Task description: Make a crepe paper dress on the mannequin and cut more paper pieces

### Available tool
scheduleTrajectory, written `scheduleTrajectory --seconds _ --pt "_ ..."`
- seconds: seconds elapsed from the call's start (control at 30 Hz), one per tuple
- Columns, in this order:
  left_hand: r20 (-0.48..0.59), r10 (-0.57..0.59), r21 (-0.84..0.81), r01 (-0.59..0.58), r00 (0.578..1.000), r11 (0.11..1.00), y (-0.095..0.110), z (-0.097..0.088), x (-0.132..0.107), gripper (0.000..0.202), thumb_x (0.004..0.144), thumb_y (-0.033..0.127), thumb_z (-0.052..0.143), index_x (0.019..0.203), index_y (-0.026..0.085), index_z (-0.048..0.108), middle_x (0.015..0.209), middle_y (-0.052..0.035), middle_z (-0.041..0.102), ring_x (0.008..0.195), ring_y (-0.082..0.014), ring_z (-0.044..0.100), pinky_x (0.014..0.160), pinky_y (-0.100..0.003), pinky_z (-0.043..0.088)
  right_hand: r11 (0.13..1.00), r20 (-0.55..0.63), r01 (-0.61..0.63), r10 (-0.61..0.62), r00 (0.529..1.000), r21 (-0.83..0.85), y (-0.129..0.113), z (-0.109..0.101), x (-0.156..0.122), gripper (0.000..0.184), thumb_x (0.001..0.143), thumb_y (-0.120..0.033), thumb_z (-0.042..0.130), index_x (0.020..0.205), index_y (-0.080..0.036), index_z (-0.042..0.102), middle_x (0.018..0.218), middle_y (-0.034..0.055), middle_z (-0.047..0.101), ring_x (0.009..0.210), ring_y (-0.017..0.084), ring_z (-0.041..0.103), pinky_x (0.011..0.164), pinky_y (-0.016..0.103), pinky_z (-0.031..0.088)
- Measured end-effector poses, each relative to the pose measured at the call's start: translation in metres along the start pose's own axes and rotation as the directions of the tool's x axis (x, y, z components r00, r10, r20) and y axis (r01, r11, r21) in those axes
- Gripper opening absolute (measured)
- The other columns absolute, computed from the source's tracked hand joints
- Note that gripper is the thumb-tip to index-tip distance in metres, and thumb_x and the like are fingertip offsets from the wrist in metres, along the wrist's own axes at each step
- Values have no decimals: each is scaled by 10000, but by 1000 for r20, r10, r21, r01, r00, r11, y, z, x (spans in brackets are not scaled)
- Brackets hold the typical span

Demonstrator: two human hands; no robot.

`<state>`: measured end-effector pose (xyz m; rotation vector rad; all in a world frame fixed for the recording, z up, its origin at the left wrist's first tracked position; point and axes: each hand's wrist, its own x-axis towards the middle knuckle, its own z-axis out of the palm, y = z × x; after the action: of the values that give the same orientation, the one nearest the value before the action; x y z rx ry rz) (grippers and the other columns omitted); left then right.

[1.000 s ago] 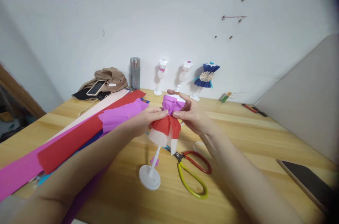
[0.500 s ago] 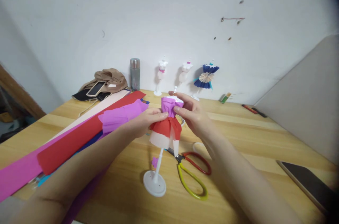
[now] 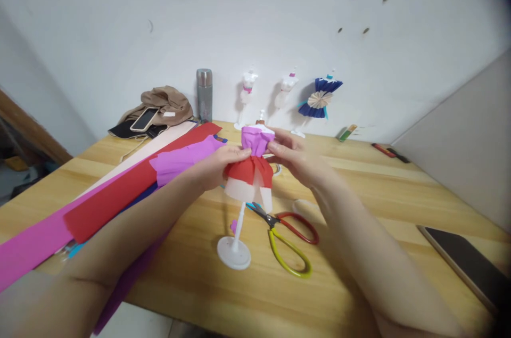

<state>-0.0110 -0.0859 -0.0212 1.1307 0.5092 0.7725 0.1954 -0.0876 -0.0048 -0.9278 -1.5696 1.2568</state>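
Between my hands is a small white dress form on a round-based stand (image 3: 235, 253), tilted a little. It wears a purple crepe-paper top (image 3: 256, 138) and a red paper skirt (image 3: 244, 170) with a pale layer (image 3: 239, 189) beneath. My left hand (image 3: 221, 165) pinches the waist from the left, thumb on the purple paper. On the right, my right hand (image 3: 291, 151) grips the top's side, thumb in front and fingers behind, partly hidden. Scissors (image 3: 275, 223) with one red and one yellow handle lie spread just right of the stand.
Strips of red (image 3: 104, 210) and purple paper (image 3: 35, 247) lie at left. A brown cloth (image 3: 167, 101), a phone (image 3: 145, 119) and a flask (image 3: 205, 96) stand behind. By the wall are two bare dress forms and a blue-dressed one (image 3: 319, 98). A dark tablet-like device (image 3: 459, 263) lies at right.
The whole view has shifted, so the table and dress form sit higher in the picture. Both hands stay on the dress; my right fingers have moved lower behind the bodice.
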Motion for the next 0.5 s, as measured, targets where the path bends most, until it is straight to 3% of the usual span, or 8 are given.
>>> scheduleTrajectory --seconds 0.1,0.17,0.23,0.27,0.33,0.4,0.43,0.5 --pt "-25 -7 8 8 1000 1000 2 -9 2 336 804 434 747 839 101 724 810 -99 720 726 -184 647 705 -285 477 973 46 -96 108 993 -209 2 -18 2 392 732 -384 794 1080 -237 691 901 51 741 773 200 684 666 329 522" --pt "-43 -49 -8 48 998 999 1 -17 5 328 835 418 719 860 91 720 824 -107 728 731 -184 659 720 -289 489 907 147 -142 215 966 -396 2 -25 -2 246 737 -338 767 943 -221 704 751 27 713 652 183 646 605 316 481" --pt "-70 -104 -54 100 992 994 0 -24 9 297 876 376 673 870 82 717 809 -108 729 726 -183 665 736 -297 505 775 250 -128 348 903 -619 -1 -25 -13 97 764 -299 714 756 -208 680 626 11 653 571 170 593 567 306 428" --pt "-84 -131 -92 124 988 988 -1 -27 11 284 895 356 648 869 81 715 801 -108 729 726 -184 669 748 -304 513 685 280 -101 421 863 -721 -2 -22 -21 119 777 -270 689 682 -206 654 601 13 633 555 168 575 560 306 403" --pt "-115 -174 -181 151 978 972 -3 -30 14 261 920 323 607 867 87 707 803 -105 733 730 -186 677 772 -314 526 498 230 -40 468 853 -866 -1 -14 -43 154 761 -217 680 615 -209 631 593 32 616 560 190 564 555 316 361" --pt "-130 -199 -258 161 971 953 -4 -33 17 256 929 320 595 866 93 695 816 -106 739 738 -187 687 798 -323 535 379 156 -39 469 869 -924 4 -4 -69 35 768 -211 664 741 -225 681 666 56 662 592 228 598 552 327 358" --pt "-131 -207 -286 163 970 944 -5 -33 18 261 931 328 595 870 93 691 827 -109 742 749 -190 694 818 -331 539 350 128 -45 453 882 -936 8 0 -81 110 761 -193 652 848 -237 703 738 68 696 636 247 630 564 330 378" --pt "-125 -214 -321 164 969 933 -6 -34 19 283 934 349 591 880 89 688 838 -119 746 774 -201 707 848 -346 543 338 105 -55 436 894 -940 20 5 -102 429 711 -149 660 1127 -252 680 896 83 733 778 285 686 633 343 447"
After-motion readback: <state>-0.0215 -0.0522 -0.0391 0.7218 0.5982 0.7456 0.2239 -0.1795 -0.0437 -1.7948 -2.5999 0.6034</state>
